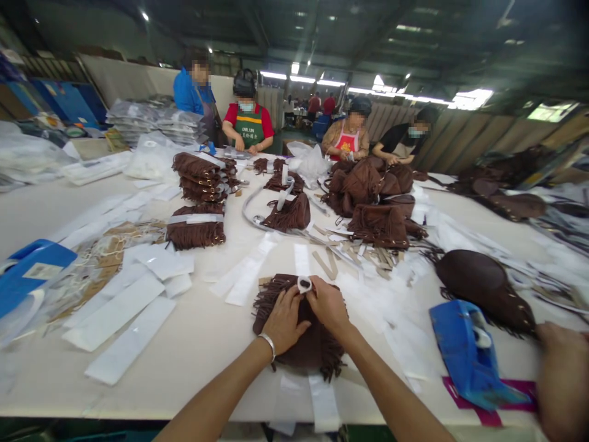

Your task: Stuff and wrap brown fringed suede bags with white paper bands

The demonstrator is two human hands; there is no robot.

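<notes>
A brown fringed bag (pixel 301 350) lies on the white table (pixel 202 344) right in front of me. Both hands rest on top of it. My left hand (pixel 284 319) and my right hand (pixel 327 304) meet at the bag's far edge, their fingers pinched together on a small loop of white paper strip (pixel 304 283). A silver bracelet (pixel 268 344) sits on my left wrist. A white strip (pixel 323 402) runs out from under the bag toward the table's near edge.
Loose white paper strips (pixel 124 310) lie left of the bag. A blue tape dispenser (pixel 464 353) and another person's arm (pixel 564 380) are at the right. Stacked brown fringed bags (pixel 200 175) and more piles (pixel 377 196) fill the far table, where several people work.
</notes>
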